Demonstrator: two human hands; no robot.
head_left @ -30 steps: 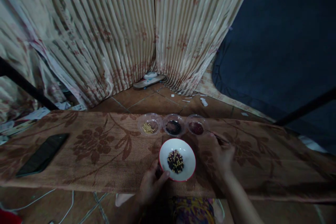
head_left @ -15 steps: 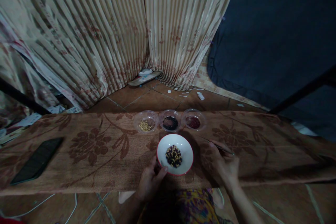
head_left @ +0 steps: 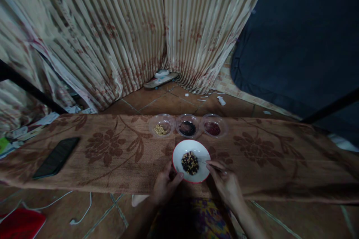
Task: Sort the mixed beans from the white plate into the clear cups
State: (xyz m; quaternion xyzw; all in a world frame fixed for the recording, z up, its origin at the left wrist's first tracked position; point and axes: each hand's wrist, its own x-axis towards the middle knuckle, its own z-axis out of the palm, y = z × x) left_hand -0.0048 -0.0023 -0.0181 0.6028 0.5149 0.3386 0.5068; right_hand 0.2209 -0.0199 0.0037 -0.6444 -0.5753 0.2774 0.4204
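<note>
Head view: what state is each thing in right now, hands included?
white bowl: upright on the cloth, holding a mixed heap of yellow and dark beans
left clear cup: upright, a few yellow beans inside
middle clear cup: upright, dark beans inside
right clear cup: upright, red beans inside
phone: lying flat, screen dark
curtain: drawn shut
left hand: gripping the bowl's near rim
right hand: pinching a thin tool, tip at the beans

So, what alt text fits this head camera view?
Two hands work at a white bowl of mixed beads or seeds on a cloth-covered table: the left hand touches its rim, the right hand points a thin tool into it. Three small clear cups stand behind.
</note>
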